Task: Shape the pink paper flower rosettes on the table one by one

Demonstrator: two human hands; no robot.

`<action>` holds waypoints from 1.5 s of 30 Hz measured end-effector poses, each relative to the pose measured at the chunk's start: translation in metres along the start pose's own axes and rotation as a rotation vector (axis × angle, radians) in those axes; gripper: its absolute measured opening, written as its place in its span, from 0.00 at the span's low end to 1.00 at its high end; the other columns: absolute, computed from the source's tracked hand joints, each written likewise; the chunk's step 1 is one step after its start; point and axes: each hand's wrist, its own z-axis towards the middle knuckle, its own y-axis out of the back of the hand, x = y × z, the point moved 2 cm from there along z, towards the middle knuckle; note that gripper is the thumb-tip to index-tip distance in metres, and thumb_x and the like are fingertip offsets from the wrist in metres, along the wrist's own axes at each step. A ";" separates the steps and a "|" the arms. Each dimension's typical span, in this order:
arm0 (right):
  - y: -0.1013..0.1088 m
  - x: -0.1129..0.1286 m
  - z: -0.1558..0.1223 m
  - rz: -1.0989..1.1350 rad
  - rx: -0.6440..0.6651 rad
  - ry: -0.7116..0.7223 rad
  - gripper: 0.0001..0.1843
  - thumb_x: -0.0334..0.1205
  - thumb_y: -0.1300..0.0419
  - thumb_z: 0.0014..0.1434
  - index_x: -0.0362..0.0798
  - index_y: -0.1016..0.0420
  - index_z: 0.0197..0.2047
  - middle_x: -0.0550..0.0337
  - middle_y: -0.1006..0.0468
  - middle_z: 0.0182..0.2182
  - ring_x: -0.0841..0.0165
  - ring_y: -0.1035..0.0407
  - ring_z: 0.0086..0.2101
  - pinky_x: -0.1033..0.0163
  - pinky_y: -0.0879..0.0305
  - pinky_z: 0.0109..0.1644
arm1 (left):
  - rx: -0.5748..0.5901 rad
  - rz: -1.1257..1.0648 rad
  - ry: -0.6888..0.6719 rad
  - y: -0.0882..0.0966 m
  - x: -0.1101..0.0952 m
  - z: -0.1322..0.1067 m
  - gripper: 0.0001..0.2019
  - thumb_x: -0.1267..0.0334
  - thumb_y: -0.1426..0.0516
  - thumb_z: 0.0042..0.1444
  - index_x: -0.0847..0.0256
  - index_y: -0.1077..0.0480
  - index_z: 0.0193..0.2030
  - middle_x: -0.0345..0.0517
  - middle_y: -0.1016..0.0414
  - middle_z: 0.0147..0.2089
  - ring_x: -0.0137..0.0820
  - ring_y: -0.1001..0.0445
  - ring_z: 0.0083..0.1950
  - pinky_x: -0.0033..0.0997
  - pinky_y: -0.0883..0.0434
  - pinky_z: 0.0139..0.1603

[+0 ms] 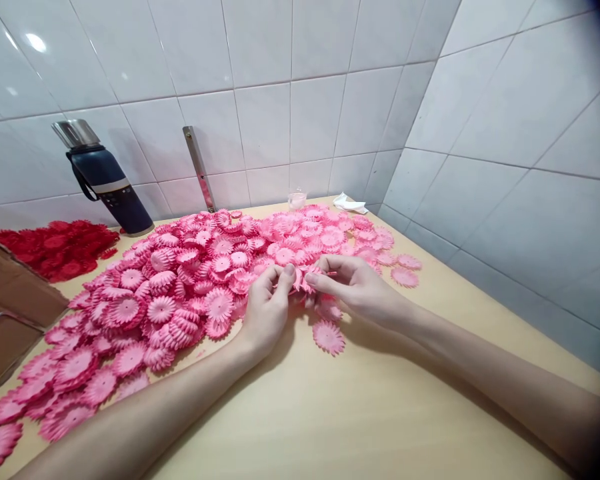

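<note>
The person's left hand (267,307) and right hand (367,290) hold pink frilled pieces (299,280) in pinched fingers, above the desk (280,413).

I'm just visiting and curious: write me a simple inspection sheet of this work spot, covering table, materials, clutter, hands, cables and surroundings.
Surface: pale table, bare in front of the person.
Job's things: large heap of pink flower-shaped pieces; smaller pile of red pieces at far left.
Clutter: dark blue bottle, clear cup, crumpled white tissue, cardboard at left.
Hands: left hand and right hand meet, fingertips pinching pink material.
Cables: no definite cable; thin wire or rod by the cardboard, cannot tell which.
Surroundings: tiled walls; metal strip against the back one.
</note>
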 end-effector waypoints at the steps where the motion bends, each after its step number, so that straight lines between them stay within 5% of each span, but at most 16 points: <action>1: -0.001 0.001 0.000 0.006 0.004 0.002 0.16 0.47 0.36 0.54 0.46 0.35 0.26 0.64 0.26 0.19 0.77 0.37 0.16 0.69 0.41 0.19 | 0.007 -0.048 0.013 0.000 0.001 0.001 0.15 0.53 0.45 0.57 0.62 0.37 0.27 0.37 0.34 0.24 0.24 0.33 0.26 0.24 0.34 0.30; 11: -0.006 0.002 -0.002 0.025 -0.046 0.087 0.16 0.44 0.36 0.55 0.47 0.36 0.23 0.62 0.26 0.21 0.70 0.29 0.26 0.65 0.34 0.29 | -0.008 -0.415 0.152 -0.007 0.000 0.002 0.13 0.60 0.40 0.52 0.65 0.37 0.23 0.37 0.34 0.21 0.21 0.34 0.22 0.20 0.36 0.24; 23: -0.003 -0.001 0.002 0.031 -0.057 0.162 0.17 0.42 0.38 0.56 0.48 0.40 0.22 0.66 0.32 0.18 0.73 0.36 0.20 0.65 0.40 0.24 | -0.112 -0.513 0.190 -0.007 0.000 0.004 0.11 0.62 0.38 0.48 0.67 0.34 0.26 0.40 0.33 0.27 0.22 0.33 0.28 0.20 0.31 0.28; 29: 0.004 0.000 -0.003 -0.383 -0.106 0.308 0.15 0.36 0.43 0.58 0.49 0.42 0.23 0.67 0.39 0.19 0.73 0.42 0.21 0.66 0.45 0.23 | 0.043 -0.273 0.076 -0.007 -0.007 -0.001 0.16 0.54 0.40 0.53 0.64 0.38 0.25 0.36 0.39 0.26 0.21 0.37 0.28 0.24 0.31 0.34; 35: 0.002 -0.003 -0.006 -0.661 -0.048 0.537 0.10 0.32 0.45 0.57 0.50 0.38 0.25 0.62 0.34 0.22 0.70 0.40 0.24 0.63 0.43 0.25 | 0.069 0.121 0.036 -0.006 -0.009 -0.005 0.19 0.52 0.35 0.44 0.63 0.39 0.24 0.36 0.37 0.24 0.23 0.37 0.25 0.22 0.39 0.25; 38: 0.001 -0.003 -0.008 -0.704 -0.044 0.611 0.08 0.32 0.47 0.59 0.50 0.36 0.28 0.60 0.30 0.27 0.69 0.37 0.26 0.62 0.41 0.28 | 0.087 0.181 -0.010 -0.006 -0.006 -0.004 0.18 0.52 0.39 0.50 0.62 0.40 0.25 0.35 0.40 0.22 0.23 0.40 0.24 0.22 0.42 0.24; 45: 0.000 -0.003 -0.006 -0.555 -0.193 0.408 0.12 0.38 0.45 0.61 0.50 0.40 0.26 0.63 0.35 0.21 0.71 0.40 0.22 0.63 0.42 0.25 | 0.111 0.076 -0.077 -0.011 -0.008 -0.006 0.16 0.53 0.47 0.59 0.61 0.41 0.26 0.36 0.43 0.25 0.24 0.43 0.27 0.22 0.39 0.29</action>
